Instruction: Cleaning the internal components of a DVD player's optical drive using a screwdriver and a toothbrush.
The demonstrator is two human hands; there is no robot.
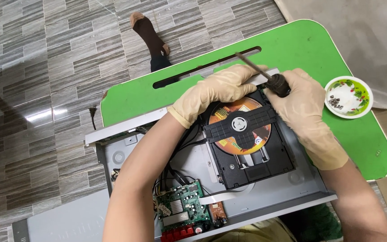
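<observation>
While the gloved right hand [304, 112] grips a screwdriver [265, 76] by its dark handle, shaft slanting far-left, the gloved left hand [218, 89] lies flat, fingers together, on the far edge of the disc drive [247, 148]. That drive, holding an orange disc [242, 110], sits in an open player [292, 183] on a green table [292, 45], with a circuit board [180, 210] near-left and a small bowl [348, 96] far right.

Bright, even daylight; sharp focus; window glare on floor tiles [41, 114].
</observation>
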